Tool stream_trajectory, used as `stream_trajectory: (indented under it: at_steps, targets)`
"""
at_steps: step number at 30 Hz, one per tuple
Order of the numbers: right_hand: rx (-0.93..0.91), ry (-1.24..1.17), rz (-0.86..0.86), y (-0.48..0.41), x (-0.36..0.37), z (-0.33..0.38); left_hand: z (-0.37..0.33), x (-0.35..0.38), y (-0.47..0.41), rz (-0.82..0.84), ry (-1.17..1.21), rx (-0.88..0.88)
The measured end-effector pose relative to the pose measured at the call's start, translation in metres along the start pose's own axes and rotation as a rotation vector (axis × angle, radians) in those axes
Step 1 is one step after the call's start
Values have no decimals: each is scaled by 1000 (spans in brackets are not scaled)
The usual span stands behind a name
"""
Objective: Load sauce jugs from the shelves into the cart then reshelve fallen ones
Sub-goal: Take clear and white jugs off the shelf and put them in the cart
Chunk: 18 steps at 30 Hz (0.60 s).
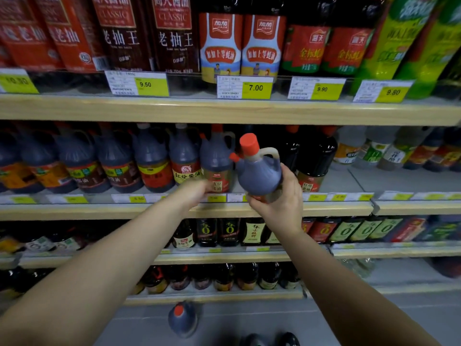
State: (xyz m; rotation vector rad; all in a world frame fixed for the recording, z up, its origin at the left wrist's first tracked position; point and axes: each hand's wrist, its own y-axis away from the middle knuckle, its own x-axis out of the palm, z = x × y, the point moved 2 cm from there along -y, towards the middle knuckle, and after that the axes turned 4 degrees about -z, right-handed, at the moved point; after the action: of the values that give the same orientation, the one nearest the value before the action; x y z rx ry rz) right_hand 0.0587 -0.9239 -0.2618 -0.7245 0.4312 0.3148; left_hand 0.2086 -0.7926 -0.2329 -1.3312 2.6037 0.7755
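My right hand [280, 204] grips a dark sauce jug [258, 171] with a red cap and a clear handle, holding it tilted left in front of the middle shelf [99, 211]. My left hand [197, 192] reaches to the base of a similar jug [217, 162] standing on that shelf; blur hides whether its fingers hold it. Another dark jug with a red cap [182, 319] stands on the grey floor below, close to the bottom shelf.
Rows of dark sauce jugs and bottles fill the shelves, with yellow price tags [255, 88] along the edges. A bare patch of shelf [344, 179] lies right of the held jug. Dark shoes [270, 340] show at the bottom edge. No cart is in view.
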Motion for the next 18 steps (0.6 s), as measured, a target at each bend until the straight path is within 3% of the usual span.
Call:
stream_trajectory:
  at_steps: [3, 7, 13, 18]
  targets:
    - [-9, -8, 48, -18, 5, -3, 27, 6, -30, -90, -447, 186]
    - [68, -115, 139, -29, 22, -13, 44, 13, -40, -45, -899, 231]
    - [81, -191, 105, -42, 49, -24, 45, 9, -37, 6, -1047, 238]
    - [227, -222, 122, -39, 69, -36, 48, 8, -37, 50, -1078, 206]
